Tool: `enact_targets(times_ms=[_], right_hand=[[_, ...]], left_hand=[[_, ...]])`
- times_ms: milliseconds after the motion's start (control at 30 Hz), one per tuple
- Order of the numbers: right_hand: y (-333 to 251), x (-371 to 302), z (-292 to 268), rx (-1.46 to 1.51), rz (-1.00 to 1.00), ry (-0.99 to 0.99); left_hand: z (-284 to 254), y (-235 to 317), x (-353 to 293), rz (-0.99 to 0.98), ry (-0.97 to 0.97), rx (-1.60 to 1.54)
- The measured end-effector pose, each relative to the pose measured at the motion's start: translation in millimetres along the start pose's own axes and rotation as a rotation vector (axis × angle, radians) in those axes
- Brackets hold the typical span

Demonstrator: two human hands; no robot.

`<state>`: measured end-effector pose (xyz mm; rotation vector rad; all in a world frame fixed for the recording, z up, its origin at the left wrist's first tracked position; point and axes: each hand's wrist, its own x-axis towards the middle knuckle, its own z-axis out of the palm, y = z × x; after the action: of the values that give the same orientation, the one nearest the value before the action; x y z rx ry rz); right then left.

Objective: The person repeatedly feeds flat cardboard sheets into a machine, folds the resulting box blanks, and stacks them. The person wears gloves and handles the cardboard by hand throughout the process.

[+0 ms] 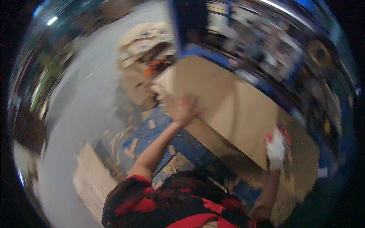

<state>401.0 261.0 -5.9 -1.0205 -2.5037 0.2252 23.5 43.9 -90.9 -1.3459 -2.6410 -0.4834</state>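
Note:
A large brown cardboard sheet (216, 91) lies across the blue machine in front of me, seemingly at the top of a thick stack. My left hand (184, 109), bare, rests on the near left part of the sheet, its fingers spread. Toward the sheet's right end is my right hand (276, 148), in a white and red glove. Motion smears its fingers, so whether it grips the cardboard cannot be told. Below the sheet's near edge runs a long brown side face (216, 142).
Scraps of cardboard litter a blue surface (152, 123) at my left. A pale board (91, 174) lies lower left. Beyond the sheet, a pile of cardboard pieces (146, 49) sits on the grey floor (85, 79). A blue machine frame (207, 55) borders the far side.

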Motion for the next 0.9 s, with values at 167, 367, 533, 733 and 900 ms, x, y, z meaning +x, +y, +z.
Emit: enact_targets(times_ms=[167, 367, 533, 733, 900], right_hand=[[-14, -32, -15, -0.300, 0.090, 0.001], [26, -111, -61, -0.560, 0.695, 0.440], [53, -172, -53, -0.333, 1.132, 0.910], [72, -210, -36, 0.808, 1.078, 1.245], [75, -220, -39, 1.289, 1.050, 1.054]], left_hand=[[-19, -15, -18, -0.248, 0.505, -0.371], [-23, -42, 16, -0.665, 0.359, -1.215], [-18, -51, 26, -0.631, 0.468, -1.412], [-11, -107, 72, -0.726, 0.360, -1.807], [-30, -114, 68, -0.364, 0.165, -1.148]])
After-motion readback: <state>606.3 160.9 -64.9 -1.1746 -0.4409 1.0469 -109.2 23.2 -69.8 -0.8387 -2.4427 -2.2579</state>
